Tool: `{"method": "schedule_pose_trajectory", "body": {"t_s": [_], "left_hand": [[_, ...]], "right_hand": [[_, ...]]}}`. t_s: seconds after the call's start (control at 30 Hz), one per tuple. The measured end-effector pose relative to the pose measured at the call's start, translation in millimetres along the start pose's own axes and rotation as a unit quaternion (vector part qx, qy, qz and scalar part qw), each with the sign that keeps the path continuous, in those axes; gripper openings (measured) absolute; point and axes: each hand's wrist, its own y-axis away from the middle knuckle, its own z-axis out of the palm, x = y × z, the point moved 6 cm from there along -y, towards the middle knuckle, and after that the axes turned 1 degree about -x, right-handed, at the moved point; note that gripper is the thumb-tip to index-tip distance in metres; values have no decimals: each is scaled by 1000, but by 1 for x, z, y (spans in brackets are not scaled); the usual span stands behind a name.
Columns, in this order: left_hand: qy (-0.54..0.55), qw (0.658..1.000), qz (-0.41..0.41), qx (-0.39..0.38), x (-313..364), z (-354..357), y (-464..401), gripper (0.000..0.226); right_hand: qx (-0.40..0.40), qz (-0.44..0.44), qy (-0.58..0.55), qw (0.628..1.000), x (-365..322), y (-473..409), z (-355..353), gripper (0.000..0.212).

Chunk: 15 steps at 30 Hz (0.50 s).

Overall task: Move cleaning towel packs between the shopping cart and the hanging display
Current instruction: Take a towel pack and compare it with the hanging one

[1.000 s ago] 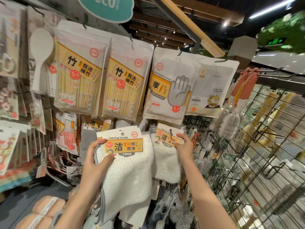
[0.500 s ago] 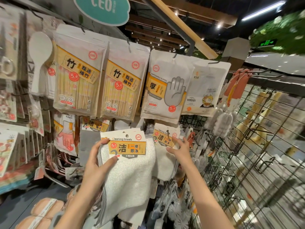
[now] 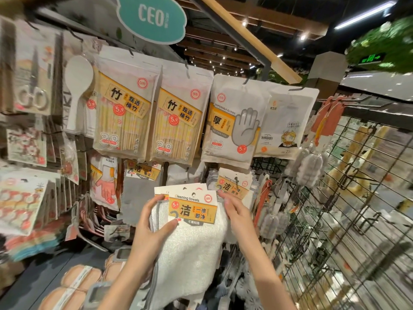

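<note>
A white cleaning towel pack (image 3: 192,249) with an orange-and-white header card is held up in front of the hanging display. My left hand (image 3: 152,229) grips its left edge, thumb on the front below the card. My right hand (image 3: 238,214) holds the pack's right edge beside the card. Just behind and to the right, several more cleaning towel packs (image 3: 234,186) hang on a display hook. The shopping cart is out of view.
Chopstick packs (image 3: 176,121) and disposable glove packs (image 3: 232,124) hang in the row above. A black wire grid rack (image 3: 348,198) with brushes fills the right. Household glove packs (image 3: 105,180) hang at left, and sponges (image 3: 73,285) lie at bottom left.
My right hand let go of the hanging pack and came left onto the held pack's right edge. The held pack moved right and slightly up, closer to the hanging packs.
</note>
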Motion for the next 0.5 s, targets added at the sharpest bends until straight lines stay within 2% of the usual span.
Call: {"method": "schedule_pose_trajectory", "body": {"t_s": [0.13, 0.23, 0.5], "left_hand": [[14, 1000, -2, 0, 4, 4, 7, 56], [15, 1000, 3, 1, 5, 5, 10, 55], [22, 1000, -10, 13, 3, 5, 12, 54]], "right_hand": [[-10, 14, -19, 1000, 1, 11, 9, 25], [6, 14, -13, 1000, 0, 17, 9, 35], [51, -5, 11, 999, -6, 24, 4, 43]]}}
